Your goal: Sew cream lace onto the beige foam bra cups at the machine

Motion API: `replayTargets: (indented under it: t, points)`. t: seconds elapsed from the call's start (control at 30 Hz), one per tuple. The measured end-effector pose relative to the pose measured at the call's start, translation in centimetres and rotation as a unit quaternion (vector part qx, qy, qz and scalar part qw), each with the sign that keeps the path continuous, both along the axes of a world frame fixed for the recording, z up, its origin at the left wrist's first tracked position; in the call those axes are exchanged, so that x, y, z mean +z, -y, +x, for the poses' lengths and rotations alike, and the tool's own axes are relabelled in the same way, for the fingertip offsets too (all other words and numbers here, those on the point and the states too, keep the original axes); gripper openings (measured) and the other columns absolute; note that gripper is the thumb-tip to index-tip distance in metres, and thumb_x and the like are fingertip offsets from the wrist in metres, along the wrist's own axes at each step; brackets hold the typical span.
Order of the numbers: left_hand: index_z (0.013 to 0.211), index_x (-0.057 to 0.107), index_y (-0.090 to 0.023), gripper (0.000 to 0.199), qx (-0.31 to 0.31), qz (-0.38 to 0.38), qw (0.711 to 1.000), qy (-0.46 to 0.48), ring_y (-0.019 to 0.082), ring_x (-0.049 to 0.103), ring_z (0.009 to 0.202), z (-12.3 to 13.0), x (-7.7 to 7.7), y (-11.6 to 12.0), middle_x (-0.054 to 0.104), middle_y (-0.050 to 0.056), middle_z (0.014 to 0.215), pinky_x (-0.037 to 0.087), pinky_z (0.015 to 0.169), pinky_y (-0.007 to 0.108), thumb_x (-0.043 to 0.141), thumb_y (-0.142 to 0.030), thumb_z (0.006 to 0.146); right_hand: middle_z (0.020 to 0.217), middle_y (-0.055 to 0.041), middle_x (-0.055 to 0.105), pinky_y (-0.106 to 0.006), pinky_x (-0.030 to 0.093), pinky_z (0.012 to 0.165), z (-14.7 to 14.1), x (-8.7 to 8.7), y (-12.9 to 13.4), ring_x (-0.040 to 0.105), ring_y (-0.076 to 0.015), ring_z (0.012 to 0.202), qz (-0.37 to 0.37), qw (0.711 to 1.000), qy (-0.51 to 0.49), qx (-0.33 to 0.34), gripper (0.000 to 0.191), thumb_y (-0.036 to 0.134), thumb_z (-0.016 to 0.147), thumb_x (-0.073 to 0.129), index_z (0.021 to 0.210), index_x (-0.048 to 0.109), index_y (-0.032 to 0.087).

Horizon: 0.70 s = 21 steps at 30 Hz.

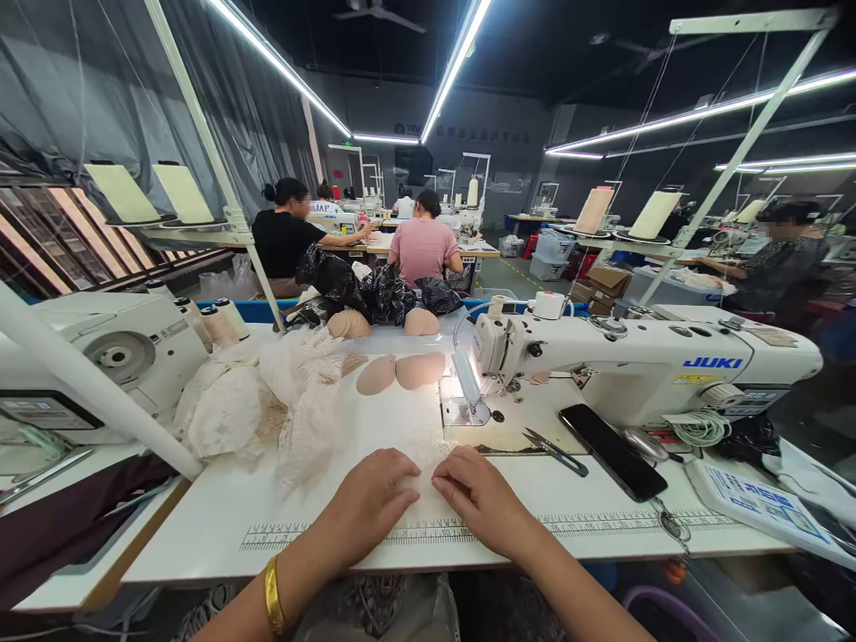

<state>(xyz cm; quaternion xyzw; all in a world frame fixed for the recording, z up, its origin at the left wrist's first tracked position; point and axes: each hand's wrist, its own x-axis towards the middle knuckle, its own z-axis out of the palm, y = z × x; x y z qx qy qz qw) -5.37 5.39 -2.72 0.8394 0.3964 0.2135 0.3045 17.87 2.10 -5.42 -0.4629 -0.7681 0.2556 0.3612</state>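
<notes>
Over the front of the white sewing table (321, 535), my left hand (374, 499) is curved, with a gap between its thumb and fingers. My right hand (478, 499) is beside it, thumb and fingertips pinched together on a pale, sheer lace piece (428, 504) that is hard to see against the tabletop. Beyond my hands, two beige oval fabric cups (420, 371) lie flat, left of the presser foot and needle area (468, 408). The white JUKI sewing machine (642, 357) is lit at its needle end. To the left is a heap of cream lace (234, 401).
Thread snips (556, 453), a black phone (612, 450) and a blue-and-white box (769, 504) lie on the right. A printed ruler (602, 524) runs along the front edge. Behind are black plastic bags (374, 285), stacked beige cups (349, 324) and several people at other machines.
</notes>
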Motion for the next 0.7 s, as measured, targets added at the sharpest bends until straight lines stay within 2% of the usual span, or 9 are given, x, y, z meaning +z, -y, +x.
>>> replayTargets:
  t: [0.1, 0.2, 0.27, 0.4, 0.47, 0.57, 0.63, 0.7]
  points:
    - [0.092, 0.067, -0.022, 0.03, 0.02, -0.02, 1.0, 0.004, 0.025, 0.065, 0.094, 0.2, 0.1, -0.7, 0.072, 0.005, 0.097, 0.049, 0.088, 0.04, 0.047, -0.04, 0.102, 0.09, -0.0034, 0.061, -0.037, 0.044, 0.083, 0.0, 0.5, 0.1, 0.057, -0.0232, 0.091, -0.02, 0.999, -0.035, -0.014, 0.019, 0.025, 0.105, 0.054, 0.088, 0.061, 0.022]
    - [0.091, 0.064, -0.022, 0.035, 0.031, -0.054, 0.997, 0.039, 0.023, 0.062, 0.088, 0.4, 0.5, -0.9, 0.069, 0.003, 0.092, 0.047, 0.082, 0.036, 0.044, -0.048, 0.103, 0.093, -0.0043, 0.058, -0.039, 0.043, 0.086, -0.3, 1.1, 0.2, 0.055, -0.0242, 0.094, 0.0, 0.997, -0.069, -0.035, 0.025, 0.036, 0.107, 0.049, 0.087, 0.057, 0.023]
    - [0.089, 0.06, -0.022, 0.038, 0.034, -0.081, 0.994, 0.059, 0.021, 0.059, 0.082, 0.5, 0.8, -0.8, 0.065, 0.001, 0.084, 0.044, 0.077, 0.034, 0.042, -0.052, 0.103, 0.09, -0.0037, 0.059, -0.037, 0.042, 0.083, -0.5, 1.7, 0.2, 0.054, -0.0231, 0.089, -0.012, 0.994, -0.095, -0.05, 0.031, 0.043, 0.108, 0.046, 0.086, 0.055, 0.023]
    - [0.082, 0.055, -0.022, 0.043, 0.048, -0.127, 0.986, 0.092, 0.019, 0.051, 0.074, 0.8, 1.5, -0.8, 0.055, -0.002, 0.074, 0.039, 0.069, 0.031, 0.042, -0.06, 0.099, 0.066, 0.0018, 0.056, -0.033, 0.038, 0.071, -1.0, 2.8, 0.2, 0.05, -0.0181, 0.068, -0.128, 0.975, -0.177, -0.04, 0.049, 0.063, 0.107, 0.044, 0.078, 0.05, 0.024]
    - [0.078, 0.054, -0.022, 0.047, 0.051, -0.149, 0.983, 0.098, 0.018, 0.048, 0.072, 1.0, 2.0, -1.2, 0.05, -0.003, 0.072, 0.038, 0.067, 0.03, 0.042, -0.063, 0.097, 0.06, 0.0047, 0.055, -0.03, 0.037, 0.065, -1.2, 3.1, 0.1, 0.048, -0.0157, 0.061, -0.197, 0.952, -0.234, 0.003, 0.051, 0.072, 0.098, 0.057, 0.082, 0.053, 0.023]
    - [0.076, 0.055, -0.022, 0.049, 0.029, -0.164, 0.984, 0.058, 0.018, 0.048, 0.071, 1.0, 2.8, -2.1, 0.049, -0.003, 0.071, 0.04, 0.066, 0.029, 0.039, -0.064, 0.096, 0.064, 0.0056, 0.061, -0.028, 0.038, 0.06, -1.3, 3.1, -0.5, 0.054, -0.0136, 0.056, -0.268, 0.917, -0.29, 0.055, 0.055, 0.071, 0.081, 0.08, 0.088, 0.056, 0.022]
    - [0.076, 0.057, -0.021, 0.049, 0.005, -0.149, 0.989, -0.002, 0.018, 0.053, 0.071, 0.9, 3.0, -3.2, 0.053, -0.002, 0.07, 0.042, 0.065, 0.029, 0.038, -0.061, 0.097, 0.066, 0.0043, 0.065, -0.028, 0.04, 0.06, -1.2, 2.8, -1.2, 0.06, -0.0138, 0.056, -0.271, 0.915, -0.297, 0.047, 0.053, 0.07, 0.084, 0.078, 0.087, 0.056, 0.021]
    - [0.077, 0.06, -0.021, 0.047, 0.004, -0.113, 0.993, -0.046, 0.02, 0.058, 0.072, 1.0, 3.1, -5.0, 0.059, -0.001, 0.072, 0.045, 0.065, 0.03, 0.039, -0.058, 0.098, 0.066, 0.0026, 0.068, -0.028, 0.038, 0.059, -0.9, 2.2, -2.4, 0.061, -0.0134, 0.054, -0.27, 0.919, -0.287, 0.025, 0.055, 0.074, 0.09, 0.067, 0.084, 0.055, 0.021]
